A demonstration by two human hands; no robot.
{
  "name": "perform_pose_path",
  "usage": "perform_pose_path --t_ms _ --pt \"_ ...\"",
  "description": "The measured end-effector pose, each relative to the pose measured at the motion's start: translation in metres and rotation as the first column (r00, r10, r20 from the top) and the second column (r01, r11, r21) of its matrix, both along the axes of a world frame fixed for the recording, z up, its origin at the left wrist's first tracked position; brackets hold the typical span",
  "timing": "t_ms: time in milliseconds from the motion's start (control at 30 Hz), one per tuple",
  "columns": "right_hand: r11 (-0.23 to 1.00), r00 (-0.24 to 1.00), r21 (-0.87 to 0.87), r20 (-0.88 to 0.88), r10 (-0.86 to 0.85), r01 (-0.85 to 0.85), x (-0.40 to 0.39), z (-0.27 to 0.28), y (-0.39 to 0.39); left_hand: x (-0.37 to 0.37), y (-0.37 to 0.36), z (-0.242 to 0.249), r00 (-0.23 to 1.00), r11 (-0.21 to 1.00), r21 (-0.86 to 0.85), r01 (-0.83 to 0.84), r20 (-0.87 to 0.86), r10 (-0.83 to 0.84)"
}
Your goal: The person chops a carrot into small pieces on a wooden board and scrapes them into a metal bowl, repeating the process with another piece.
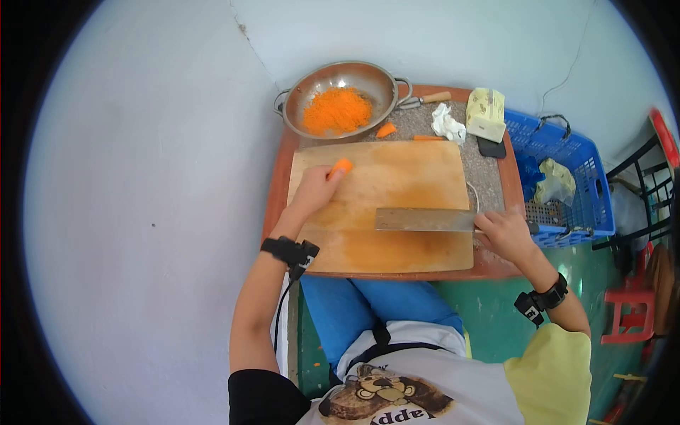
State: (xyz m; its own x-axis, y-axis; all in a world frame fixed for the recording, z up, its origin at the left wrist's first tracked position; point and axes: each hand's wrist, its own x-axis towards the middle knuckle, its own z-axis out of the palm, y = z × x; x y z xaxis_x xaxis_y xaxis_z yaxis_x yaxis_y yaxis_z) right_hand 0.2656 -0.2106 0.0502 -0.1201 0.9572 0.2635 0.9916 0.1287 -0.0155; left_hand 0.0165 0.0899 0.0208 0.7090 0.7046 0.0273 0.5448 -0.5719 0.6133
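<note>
My left hand [316, 190] is closed around a piece of carrot [341, 167] above the upper left of the wooden cutting board [397, 166]. In my right hand [504, 234] is the handle of a cleaver [425, 219], whose wide blade reaches leftward across the right half of the board. Orange stains mark the board's surface. Behind it, a two-handled metal pan [294, 113] holds a heap of shredded carrot [337, 110]. A small carrot chunk [386, 130] lies between pan and board, and another carrot piece [428, 138] lies at the board's far edge.
A peeler-like tool with a wooden handle [434, 98], crumpled tissue [448, 124], a tissue pack [486, 113] and a dark phone-like object [491, 147] lie at the table's back right. Beside the table stands a blue basket [598, 191] with bags, and a red stool [629, 315].
</note>
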Motion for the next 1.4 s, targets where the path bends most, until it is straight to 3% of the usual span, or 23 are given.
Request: perform_pose_path --t_ms 33,67,133,267,333,467,533,567,633,733,833,900,967,1133,1267,1333,1400 --pt "0.999 0.999 -0.032 -0.022 -0.04 0.039 -0.002 0.003 -0.003 -0.007 -0.008 0.005 0.993 0.982 -0.183 -0.041 0.099 0.06" --pt "0.995 0.996 -0.066 -0.044 -0.08 0.077 -0.004 0.005 -0.006 -0.016 -0.014 0.009 0.995 0.981 -0.192 -0.038 0.085 0.055" --pt "0.985 0.985 -0.099 -0.084 -0.15 0.142 -0.009 0.007 -0.011 -0.036 -0.032 0.013 0.987 0.906 -0.422 -0.025 0.135 0.091" --pt "0.943 0.942 -0.183 -0.141 -0.304 0.277 -0.011 0.017 -0.01 -0.06 -0.076 0.013 0.975 0.826 -0.554 -0.105 0.105 0.194" --pt "0.947 0.944 -0.178 -0.149 -0.293 0.266 -0.013 0.016 -0.006 -0.061 -0.088 0.001 0.996 0.86 -0.508 0.044 0.09 0.002" --pt "0.965 0.961 -0.167 -0.154 -0.228 0.202 -0.013 0.008 0.002 -0.034 -0.111 0.005 0.988 0.891 -0.427 0.153 0.083 -0.129" --pt "0.958 0.957 -0.193 -0.156 -0.246 0.214 -0.017 0.013 0.005 -0.024 -0.113 0.01 0.969 0.95 -0.283 0.131 -0.165 -0.183" --pt "0.95 0.951 -0.215 -0.165 -0.262 0.225 -0.019 0.015 0.005 -0.025 -0.114 0.004 0.969 0.948 -0.291 0.13 -0.166 -0.184" --pt "0.946 0.95 -0.231 -0.158 -0.268 0.228 -0.017 0.012 0.006 -0.028 -0.117 -0.006 1.0 1.0 0.027 0.003 0.009 -0.003" --pt "0.915 0.938 -0.307 -0.141 -0.317 0.263 -0.02 0.008 0.007 -0.034 -0.132 -0.005 0.99 0.989 0.146 -0.026 0.143 0.005" --pt "0.878 0.92 -0.376 -0.135 -0.369 0.297 -0.025 0.01 0.007 -0.039 -0.139 -0.016 0.982 0.98 0.184 0.073 0.16 -0.104" --pt "0.869 0.912 -0.392 -0.145 -0.383 0.302 -0.026 0.012 0.008 -0.041 -0.141 -0.021 0.983 0.988 0.14 0.069 0.161 -0.092" --pt "0.884 0.893 -0.399 -0.265 -0.364 0.242 -0.026 0.014 0.01 -0.04 -0.142 -0.023 0.983 0.993 0.092 0.067 0.166 -0.082" --pt "0.903 0.859 -0.388 -0.383 -0.341 0.185 -0.028 0.029 0.018 -0.047 -0.14 -0.014 0.938 0.972 -0.135 -0.192 0.266 0.222" --pt "0.894 0.802 -0.415 -0.47 -0.368 0.168 -0.032 0.035 0.026 -0.043 -0.146 -0.009 0.969 0.957 -0.233 -0.172 0.134 0.206" --pt "0.883 0.791 -0.44 -0.478 -0.383 0.161 -0.031 0.038 0.03 -0.04 -0.146 -0.022 0.972 0.993 0.089 0.076 0.214 -0.094" --pt "0.871 0.775 -0.463 -0.485 -0.405 0.165 -0.03 0.039 0.031 -0.037 -0.145 -0.027 0.971 0.996 0.068 0.066 0.224 -0.079"
